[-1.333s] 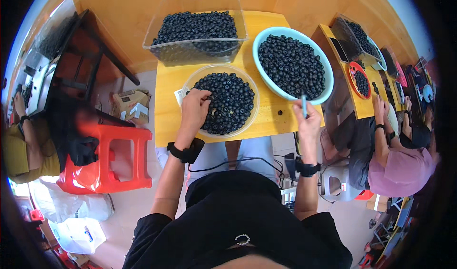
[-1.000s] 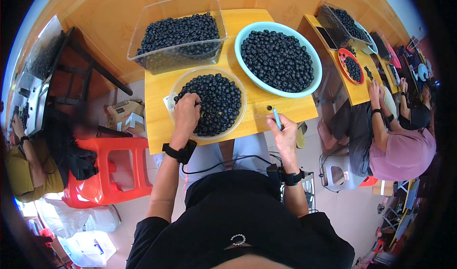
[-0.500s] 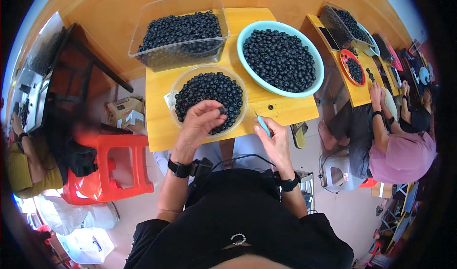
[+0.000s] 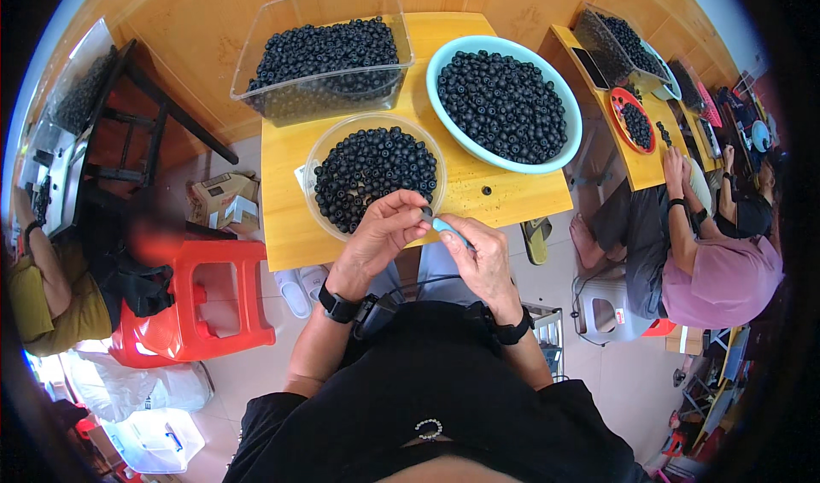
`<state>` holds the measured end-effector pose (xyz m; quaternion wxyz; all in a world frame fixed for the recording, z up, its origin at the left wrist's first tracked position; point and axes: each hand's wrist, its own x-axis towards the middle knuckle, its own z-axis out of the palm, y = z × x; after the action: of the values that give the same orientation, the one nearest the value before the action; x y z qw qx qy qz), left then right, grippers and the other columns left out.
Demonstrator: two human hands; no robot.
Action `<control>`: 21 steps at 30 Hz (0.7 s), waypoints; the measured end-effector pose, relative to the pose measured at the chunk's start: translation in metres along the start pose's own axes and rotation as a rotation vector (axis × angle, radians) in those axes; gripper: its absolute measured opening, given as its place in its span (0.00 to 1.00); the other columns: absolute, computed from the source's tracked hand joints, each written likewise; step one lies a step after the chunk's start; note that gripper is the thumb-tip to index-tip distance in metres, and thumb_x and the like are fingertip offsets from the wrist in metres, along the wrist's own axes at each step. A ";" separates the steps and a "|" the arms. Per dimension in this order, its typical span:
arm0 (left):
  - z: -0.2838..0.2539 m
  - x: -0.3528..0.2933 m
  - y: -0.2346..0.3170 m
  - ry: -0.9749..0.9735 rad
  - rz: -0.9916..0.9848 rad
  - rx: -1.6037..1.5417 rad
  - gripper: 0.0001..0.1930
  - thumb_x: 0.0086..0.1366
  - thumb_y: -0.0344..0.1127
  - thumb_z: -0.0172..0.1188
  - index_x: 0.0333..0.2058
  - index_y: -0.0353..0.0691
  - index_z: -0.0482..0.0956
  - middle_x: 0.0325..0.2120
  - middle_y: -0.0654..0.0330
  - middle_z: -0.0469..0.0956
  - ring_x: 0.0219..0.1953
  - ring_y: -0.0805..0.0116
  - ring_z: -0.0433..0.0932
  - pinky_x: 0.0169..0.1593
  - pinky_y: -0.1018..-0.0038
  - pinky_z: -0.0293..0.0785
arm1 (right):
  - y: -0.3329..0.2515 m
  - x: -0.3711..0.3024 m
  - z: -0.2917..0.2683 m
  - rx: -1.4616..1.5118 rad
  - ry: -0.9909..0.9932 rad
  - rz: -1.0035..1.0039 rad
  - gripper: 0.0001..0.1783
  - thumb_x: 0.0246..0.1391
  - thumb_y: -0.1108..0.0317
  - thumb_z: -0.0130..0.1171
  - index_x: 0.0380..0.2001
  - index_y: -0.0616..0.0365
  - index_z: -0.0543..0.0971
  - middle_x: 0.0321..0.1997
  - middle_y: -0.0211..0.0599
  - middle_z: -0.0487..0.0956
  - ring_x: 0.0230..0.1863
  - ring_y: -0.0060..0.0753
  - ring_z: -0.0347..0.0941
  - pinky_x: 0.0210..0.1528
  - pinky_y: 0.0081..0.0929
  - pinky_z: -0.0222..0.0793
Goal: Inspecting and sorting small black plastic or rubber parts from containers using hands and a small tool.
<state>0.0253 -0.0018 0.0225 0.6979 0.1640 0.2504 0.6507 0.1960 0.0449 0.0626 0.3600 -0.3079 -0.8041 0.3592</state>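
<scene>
My left hand (image 4: 377,237) pinches a small dark ring-like bead (image 4: 427,215) between thumb and fingertips. In my right hand (image 4: 483,259) is a small tool with a light blue handle (image 4: 451,230), its tip up against the bead; the tip itself is hidden. Both hands meet over the table's near edge, just beyond a round clear tub (image 4: 439,169) partly filled with similar black beads (image 4: 371,171). One loose bead (image 4: 487,190) lies on the yellow table (image 4: 521,199) to the right, near scattered crumbs.
Behind the tub stand a clear rectangular bin (image 4: 329,107) and a light blue bowl (image 4: 575,137), both heaped with black beads. A red stool (image 4: 222,312) is at left. Co-workers sit at both sides; the right one's table (image 4: 636,163) bears a red-orange dish (image 4: 633,144).
My left hand has moved right and nearer with the bead, away from over the tub. My right hand has turned the blue tool toward it, so bead and tool now meet.
</scene>
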 end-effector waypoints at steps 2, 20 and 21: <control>0.001 0.000 0.000 0.002 -0.003 -0.005 0.09 0.58 0.25 0.56 0.38 0.35 0.73 0.31 0.60 0.77 0.33 0.73 0.78 0.39 0.81 0.76 | -0.002 0.001 -0.002 -0.005 -0.002 0.002 0.11 0.52 0.65 0.55 0.35 0.60 0.79 0.26 0.41 0.78 0.21 0.36 0.73 0.22 0.27 0.65; 0.007 -0.001 0.002 -0.150 -0.080 -0.028 0.04 0.57 0.24 0.57 0.33 0.36 0.74 0.29 0.59 0.77 0.31 0.73 0.77 0.36 0.80 0.76 | 0.029 -0.002 -0.005 -0.146 0.075 -0.007 0.11 0.52 0.64 0.55 0.34 0.60 0.79 0.23 0.43 0.76 0.21 0.40 0.73 0.23 0.30 0.66; 0.009 -0.003 0.003 -0.238 -0.098 -0.037 0.04 0.57 0.24 0.57 0.33 0.36 0.74 0.29 0.59 0.77 0.30 0.73 0.77 0.35 0.80 0.76 | 0.039 -0.002 -0.005 -0.194 0.149 0.013 0.11 0.51 0.65 0.55 0.34 0.61 0.79 0.26 0.46 0.77 0.23 0.43 0.75 0.25 0.30 0.67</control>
<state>0.0280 -0.0036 0.0324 0.7566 0.2147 0.1613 0.5961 0.2107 0.0665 0.0328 0.3849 -0.3725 -0.8041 0.2579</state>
